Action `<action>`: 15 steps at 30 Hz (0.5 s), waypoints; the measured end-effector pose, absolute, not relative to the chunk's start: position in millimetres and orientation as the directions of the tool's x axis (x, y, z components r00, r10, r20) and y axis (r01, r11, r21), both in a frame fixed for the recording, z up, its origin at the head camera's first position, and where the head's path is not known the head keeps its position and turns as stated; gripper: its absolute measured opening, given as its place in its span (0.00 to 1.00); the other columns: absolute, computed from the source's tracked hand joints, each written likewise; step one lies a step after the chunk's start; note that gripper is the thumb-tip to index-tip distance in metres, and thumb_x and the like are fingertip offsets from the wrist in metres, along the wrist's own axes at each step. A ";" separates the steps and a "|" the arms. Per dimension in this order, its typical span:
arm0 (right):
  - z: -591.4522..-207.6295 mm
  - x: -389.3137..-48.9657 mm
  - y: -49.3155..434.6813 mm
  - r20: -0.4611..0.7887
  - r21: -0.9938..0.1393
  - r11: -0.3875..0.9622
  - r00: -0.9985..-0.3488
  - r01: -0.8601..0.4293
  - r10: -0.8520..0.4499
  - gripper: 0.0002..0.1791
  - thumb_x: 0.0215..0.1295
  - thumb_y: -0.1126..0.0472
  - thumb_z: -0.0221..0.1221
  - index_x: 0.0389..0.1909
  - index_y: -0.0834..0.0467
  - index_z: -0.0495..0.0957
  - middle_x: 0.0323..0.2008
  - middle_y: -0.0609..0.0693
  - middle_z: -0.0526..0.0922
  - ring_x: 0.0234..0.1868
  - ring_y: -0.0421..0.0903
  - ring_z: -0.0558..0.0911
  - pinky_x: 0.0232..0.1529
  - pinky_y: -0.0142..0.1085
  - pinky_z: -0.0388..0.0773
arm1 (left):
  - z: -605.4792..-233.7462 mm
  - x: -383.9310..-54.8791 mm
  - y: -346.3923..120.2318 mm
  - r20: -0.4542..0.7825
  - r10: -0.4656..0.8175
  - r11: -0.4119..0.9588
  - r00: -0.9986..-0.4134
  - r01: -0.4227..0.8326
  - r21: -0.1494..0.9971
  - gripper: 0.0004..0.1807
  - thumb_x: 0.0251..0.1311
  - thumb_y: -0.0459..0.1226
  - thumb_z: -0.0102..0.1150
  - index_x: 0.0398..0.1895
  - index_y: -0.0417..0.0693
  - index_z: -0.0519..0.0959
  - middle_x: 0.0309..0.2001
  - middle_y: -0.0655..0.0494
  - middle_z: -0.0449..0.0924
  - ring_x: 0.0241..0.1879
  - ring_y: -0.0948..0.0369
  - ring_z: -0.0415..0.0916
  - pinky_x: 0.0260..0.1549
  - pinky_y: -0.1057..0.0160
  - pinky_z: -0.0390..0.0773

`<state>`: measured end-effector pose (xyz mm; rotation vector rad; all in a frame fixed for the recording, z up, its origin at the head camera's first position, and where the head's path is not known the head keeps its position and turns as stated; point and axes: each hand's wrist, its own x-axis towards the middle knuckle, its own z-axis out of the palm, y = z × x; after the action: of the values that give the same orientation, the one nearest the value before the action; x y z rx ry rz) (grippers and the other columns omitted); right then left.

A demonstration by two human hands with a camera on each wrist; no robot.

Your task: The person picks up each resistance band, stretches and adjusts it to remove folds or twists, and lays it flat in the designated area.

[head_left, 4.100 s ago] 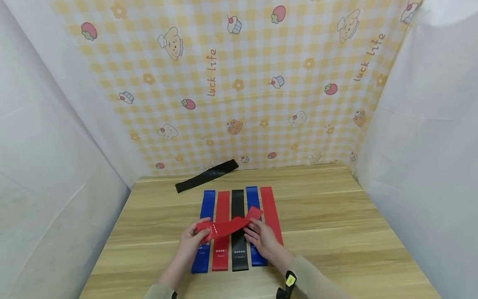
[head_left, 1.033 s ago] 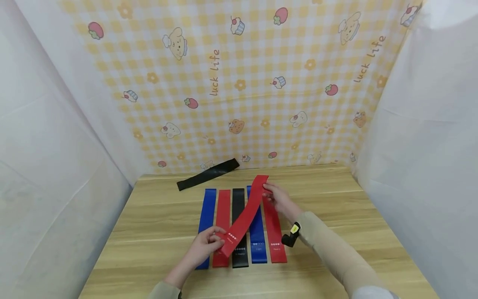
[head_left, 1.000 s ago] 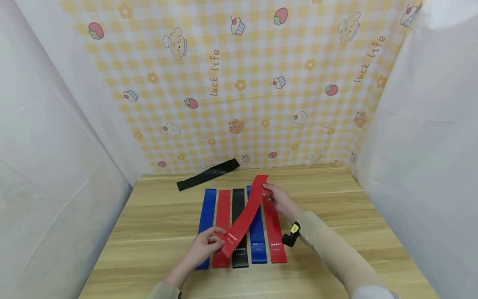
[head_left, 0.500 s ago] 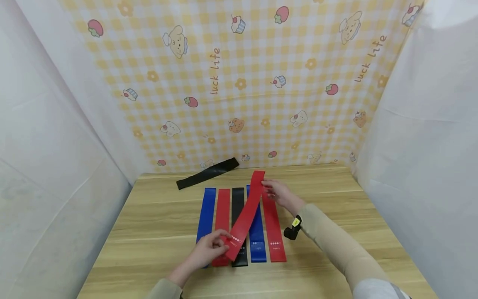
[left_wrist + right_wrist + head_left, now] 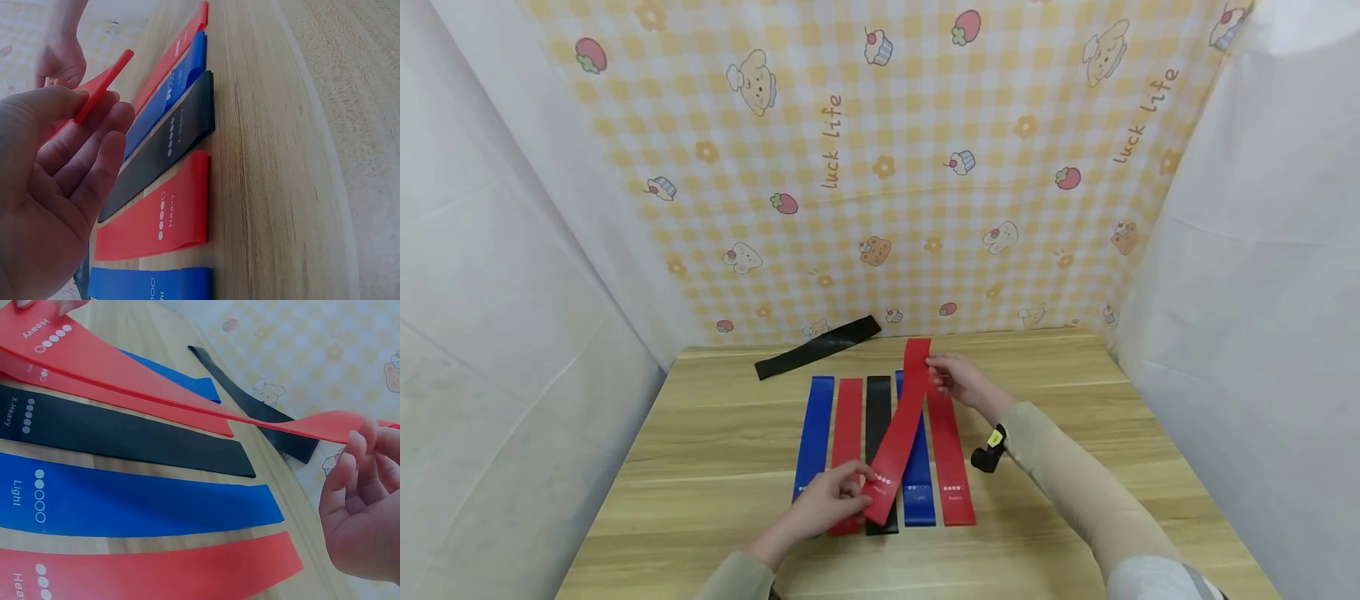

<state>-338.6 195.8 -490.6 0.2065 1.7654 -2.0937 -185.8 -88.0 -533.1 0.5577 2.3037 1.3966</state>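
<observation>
A red resistance band marked "Heavy" is held aslant above a row of flat bands. My left hand pinches its near end between thumb and fingers, as the left wrist view shows. At the far end my right hand pinches the band's edge. Beneath it, side by side, lie a blue band, a red band, a black band, another blue band marked "Light", and a red band at the right. The held band partly hides the black and right blue ones.
Behind the row, a loose black band lies aslant near the back edge of the wooden table. A checked cloth hangs behind, with white sheets on the left and right.
The held red band has gone from lying crosswise between both hands to stretching near to far. Over the last second its near end shifted right and its far end moved slightly left and away.
</observation>
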 end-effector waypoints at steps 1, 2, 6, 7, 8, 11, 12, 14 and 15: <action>-490.4 -338.8 196.9 -0.356 -0.914 -0.128 -0.913 0.384 -0.200 0.23 0.74 0.61 0.51 0.66 0.64 0.64 0.22 0.43 0.79 0.21 0.37 0.74 0.26 0.29 0.71 | -533.4 -186.2 -86.4 -0.121 0.524 0.421 -0.843 0.132 0.897 0.12 0.62 0.38 0.64 0.47 0.55 0.76 0.25 0.58 0.80 0.25 0.58 0.80 0.25 0.66 0.75; -490.1 -338.9 197.9 -0.357 -0.913 -0.133 -0.913 0.386 -0.197 0.23 0.73 0.61 0.51 0.66 0.63 0.64 0.23 0.43 0.80 0.21 0.37 0.75 0.27 0.29 0.72 | -533.7 -186.9 -84.7 -0.125 0.526 0.420 -0.841 0.129 0.898 0.12 0.62 0.38 0.64 0.48 0.56 0.76 0.25 0.58 0.80 0.25 0.58 0.81 0.26 0.66 0.75; -488.5 -339.6 201.4 -0.365 -0.907 -0.148 -0.912 0.394 -0.185 0.25 0.73 0.61 0.52 0.67 0.63 0.63 0.27 0.45 0.83 0.22 0.37 0.79 0.29 0.30 0.76 | -530.0 -186.5 -77.5 -0.150 0.529 0.392 -0.835 0.083 0.916 0.13 0.62 0.37 0.64 0.49 0.55 0.75 0.25 0.55 0.80 0.25 0.57 0.82 0.27 0.65 0.79; -488.2 -339.9 202.4 -0.367 -0.906 -0.152 -0.912 0.395 -0.184 0.25 0.73 0.61 0.53 0.67 0.63 0.62 0.27 0.45 0.83 0.22 0.37 0.80 0.30 0.30 0.77 | -529.2 -186.3 -75.8 -0.158 0.529 0.386 -0.834 0.070 0.920 0.14 0.62 0.37 0.64 0.49 0.54 0.75 0.25 0.55 0.80 0.25 0.57 0.82 0.28 0.63 0.80; -487.7 -340.1 203.3 -0.369 -0.905 -0.154 -0.912 0.396 -0.181 0.25 0.73 0.61 0.53 0.68 0.63 0.62 0.28 0.46 0.84 0.22 0.38 0.80 0.31 0.31 0.78 | -528.4 -186.0 -74.2 -0.165 0.528 0.380 -0.833 0.058 0.923 0.14 0.62 0.36 0.64 0.49 0.54 0.75 0.25 0.54 0.81 0.26 0.57 0.82 0.29 0.62 0.81; -486.7 -340.2 206.7 -0.370 -0.908 -0.145 -0.914 0.394 -0.167 0.26 0.72 0.62 0.53 0.68 0.63 0.62 0.29 0.46 0.84 0.23 0.38 0.81 0.34 0.32 0.79 | -527.2 -184.8 -69.8 -0.169 0.530 0.373 -0.831 0.049 0.927 0.14 0.62 0.35 0.63 0.49 0.53 0.75 0.25 0.53 0.81 0.26 0.57 0.82 0.29 0.60 0.82; -486.5 -340.1 207.8 -0.369 -0.910 -0.140 -0.915 0.391 -0.161 0.26 0.72 0.62 0.53 0.68 0.62 0.62 0.29 0.47 0.84 0.24 0.38 0.82 0.34 0.33 0.80 | -527.0 -184.7 -68.3 -0.170 0.532 0.376 -0.830 0.052 0.925 0.14 0.62 0.35 0.63 0.49 0.53 0.75 0.25 0.53 0.81 0.26 0.57 0.82 0.29 0.60 0.82; -486.2 -339.9 210.1 -0.368 -0.912 -0.135 -0.918 0.388 -0.150 0.26 0.72 0.62 0.54 0.68 0.62 0.63 0.30 0.47 0.84 0.25 0.39 0.82 0.36 0.34 0.80 | -527.2 -184.2 -64.9 -0.165 0.538 0.379 -0.826 0.062 0.923 0.14 0.62 0.35 0.63 0.49 0.53 0.75 0.26 0.54 0.81 0.26 0.57 0.82 0.30 0.60 0.81; -486.2 -339.7 211.5 -0.363 -0.915 -0.131 -0.920 0.382 -0.144 0.26 0.72 0.62 0.54 0.69 0.63 0.62 0.30 0.47 0.84 0.25 0.40 0.83 0.37 0.35 0.81 | -527.2 -183.8 -63.1 -0.164 0.543 0.378 -0.824 0.066 0.923 0.14 0.62 0.35 0.63 0.49 0.53 0.75 0.26 0.54 0.81 0.26 0.57 0.82 0.30 0.60 0.81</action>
<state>-339.7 211.5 -486.2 0.2647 1.7987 -2.1126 -183.8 -63.1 -527.2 0.5249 2.1991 1.4431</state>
